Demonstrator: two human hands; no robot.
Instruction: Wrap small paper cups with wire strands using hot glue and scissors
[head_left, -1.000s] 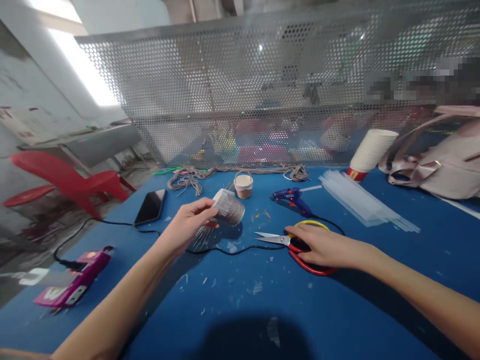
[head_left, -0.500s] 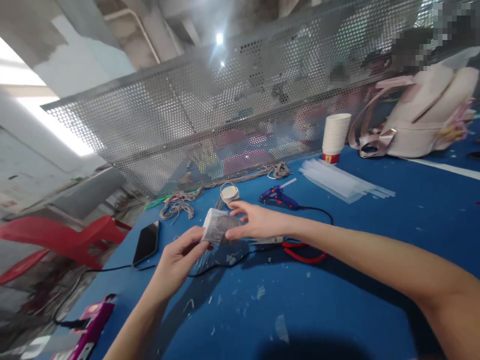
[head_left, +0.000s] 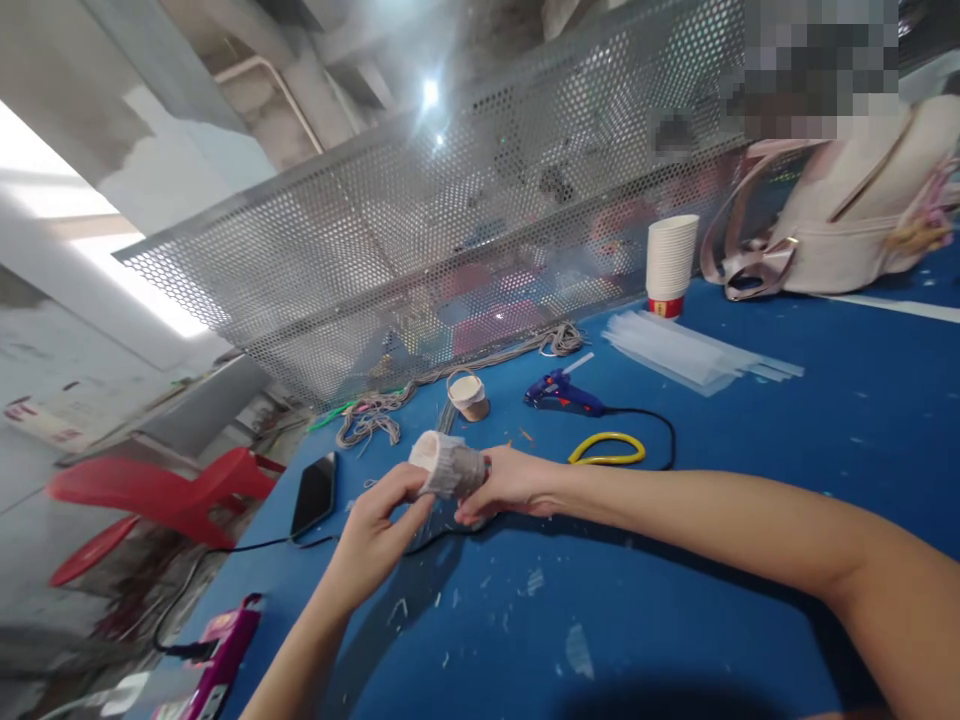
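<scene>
One purple power strip point(head_left: 229, 650) is cut off below; the left hand point(head_left: 386, 520) pinches the white end of a wrapped cup point(head_left: 454, 468) above the tabletop point(head_left: 675, 610); the right hand point(head_left: 517, 480), fingers partly hidden, grips its other end; beyond that forearm point(head_left: 675, 510) only a yellow scissor handle point(head_left: 637, 452) shows

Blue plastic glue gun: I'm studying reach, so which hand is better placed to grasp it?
Probably the right hand, nearer the glue gun; the left hand is farther. Both are at the round grey cup.

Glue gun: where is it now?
In the head view, the glue gun lies on the table, right of the small basket and left of the translucent strips.
</scene>
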